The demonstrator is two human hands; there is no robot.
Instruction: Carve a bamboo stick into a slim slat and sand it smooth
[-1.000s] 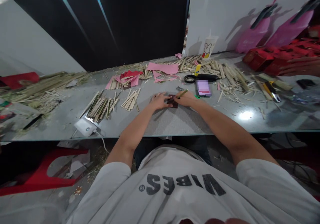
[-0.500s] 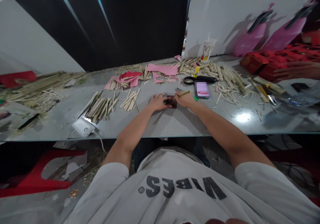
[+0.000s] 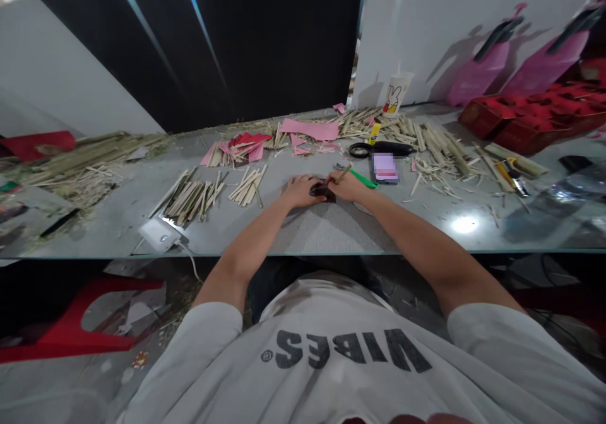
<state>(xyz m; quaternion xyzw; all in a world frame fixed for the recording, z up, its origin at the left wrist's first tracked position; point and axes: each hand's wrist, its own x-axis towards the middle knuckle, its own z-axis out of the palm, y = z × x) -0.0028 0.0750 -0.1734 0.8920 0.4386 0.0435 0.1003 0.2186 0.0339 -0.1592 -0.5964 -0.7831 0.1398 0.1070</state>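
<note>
My left hand [image 3: 301, 192] is closed around a small dark, flat-edged block [image 3: 326, 192] on the table in front of me. From the other side my right hand [image 3: 349, 186] grips a thin bamboo strip [image 3: 343, 173], whose upper end slants out above the fingers. The strip's lower end is hidden, and I cannot tell whether it touches the block. A bright green item [image 3: 363, 179] lies beside the right wrist, partly covered by it. Just beyond is a phone [image 3: 386, 167] with a blurred screen, next to black-handled scissors [image 3: 383, 150].
Bamboo strips [image 3: 194, 198] lie in piles to the left, near a white plugged-in device [image 3: 160, 235]. Pink paper [image 3: 310, 129] and bamboo scraps line the back. A patterned cup [image 3: 396, 94], red boxes [image 3: 525, 121] and a yellow-black cutter [image 3: 516, 176] are on the right.
The strip in my right hand now points up more steeply. More of the green item shows beside the wrist. Another person's hand over the red boxes has left view.
</note>
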